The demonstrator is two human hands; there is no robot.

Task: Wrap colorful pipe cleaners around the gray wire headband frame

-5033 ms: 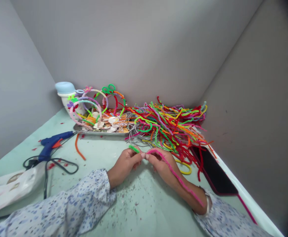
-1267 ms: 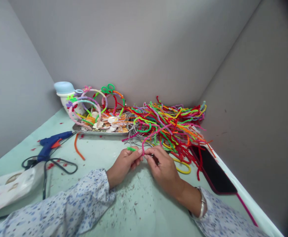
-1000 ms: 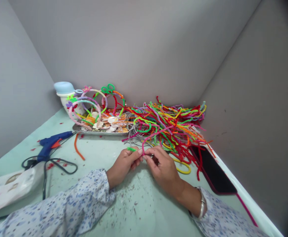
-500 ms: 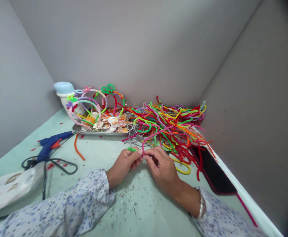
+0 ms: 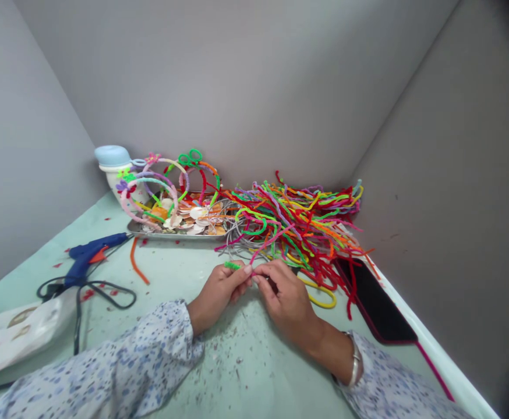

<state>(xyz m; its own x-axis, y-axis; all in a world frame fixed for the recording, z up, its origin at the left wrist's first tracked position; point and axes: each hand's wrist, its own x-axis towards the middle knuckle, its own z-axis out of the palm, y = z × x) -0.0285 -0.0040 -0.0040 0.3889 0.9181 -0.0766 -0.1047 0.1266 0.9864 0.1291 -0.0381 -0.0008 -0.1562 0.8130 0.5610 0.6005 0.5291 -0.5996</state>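
Observation:
Over the middle of the table, my left hand [image 5: 222, 289] pinches a pink pipe cleaner [image 5: 261, 248] between thumb and fingers. A short green pipe cleaner end [image 5: 232, 265] pokes out above that hand's fingers. My right hand [image 5: 284, 295] is closed on the same pink pipe cleaner, its fingertips nearly touching the left thumb. From the fingertips the pink strand bends up and to the right, towards the pile. How the pink and green pieces join is hidden by my fingers.
A heap of coloured pipe cleaners [image 5: 307, 218] lies behind my hands. A metal tray [image 5: 180, 235] holds shells and decorated hoops, beside a white bottle [image 5: 126, 180]. A blue glue gun [image 5: 84, 256] with its cord lies left; a phone [image 5: 379, 305] lies right.
The pink pipe cleaner's upright part has dipped slightly between my fingers. Both hands stay in nearly the same place, still pinching.

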